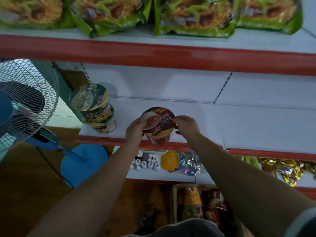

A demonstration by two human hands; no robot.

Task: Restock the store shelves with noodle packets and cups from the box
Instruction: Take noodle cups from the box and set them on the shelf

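While the left hand (135, 129) and right hand (187, 125) each keep a grip on the round foil lid's rim, the maroon noodle cup (158, 124) sits mid-frame at the middle shelf's (239, 127) front edge; whether it has touched down is unclear. Restocking looks partly done. Glossy green noodle packets (193, 16) line the top shelf and a leaning stack of green-lidded cups (95, 110) stands centre left. Much smooth white shelf is bare, and the cardboard box (174, 202) at the bottom holds more tapered cups (193, 199).

Standing fan (25, 103) at left, white-capped bottles (147, 163), yellow tub (169, 161), foil-wrapped sweets (192, 164), gold wrappers (287, 168)
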